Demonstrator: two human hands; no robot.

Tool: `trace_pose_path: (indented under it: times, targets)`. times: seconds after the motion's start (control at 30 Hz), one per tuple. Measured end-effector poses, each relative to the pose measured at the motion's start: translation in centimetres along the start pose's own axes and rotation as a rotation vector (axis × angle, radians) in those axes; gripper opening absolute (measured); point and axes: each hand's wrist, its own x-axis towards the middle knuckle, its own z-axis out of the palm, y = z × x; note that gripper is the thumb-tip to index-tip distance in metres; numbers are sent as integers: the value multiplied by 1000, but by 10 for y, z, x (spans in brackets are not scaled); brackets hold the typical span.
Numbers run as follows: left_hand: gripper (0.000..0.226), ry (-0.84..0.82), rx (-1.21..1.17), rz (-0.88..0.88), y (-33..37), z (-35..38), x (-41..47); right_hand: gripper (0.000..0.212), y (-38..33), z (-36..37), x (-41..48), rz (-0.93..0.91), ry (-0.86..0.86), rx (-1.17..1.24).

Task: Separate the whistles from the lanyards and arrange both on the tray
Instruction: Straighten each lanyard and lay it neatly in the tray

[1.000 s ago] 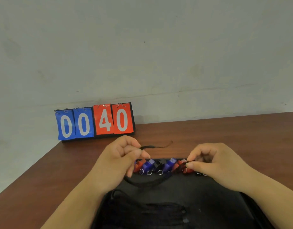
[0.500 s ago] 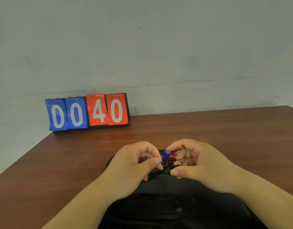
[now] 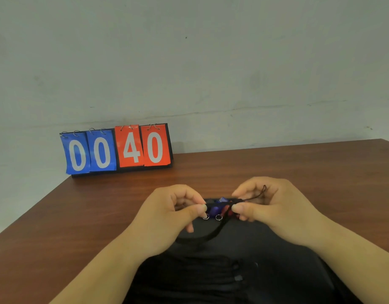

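Note:
A black tray (image 3: 265, 249) lies on the brown table in front of me. Along its far edge sits a row of whistles; a blue whistle (image 3: 215, 209) and a red whistle (image 3: 227, 210) with small metal rings show between my hands, the others are hidden. My left hand (image 3: 167, 216) pinches one end of a black lanyard (image 3: 213, 234) that droops onto the tray. My right hand (image 3: 270, 207) pinches the lanyard's other end, whose thin cord loop (image 3: 258, 195) curls over my fingers. More black lanyards (image 3: 211, 273) lie near the tray's front.
A flip scoreboard (image 3: 116, 150) reading 0040 stands at the table's back left, against the wall. The table's left edge (image 3: 29, 211) runs diagonally toward me. Bare wood shows to the right of the tray (image 3: 342, 183).
Both hands came together over the whistle row, then drew slightly apart with the lanyard stretched between them. The camera tilted up a little.

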Motion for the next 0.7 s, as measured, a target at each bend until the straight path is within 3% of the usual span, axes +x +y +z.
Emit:
trace_pose_path:
  times: [0.13,0.7]
  targets:
    - [6,28,-45,11,3,2,-1,40,4,4,1,65,-67,-2]
    - [8,33,26,-25,2,14,-1,25,1,4,-6,-58,-169,-2]
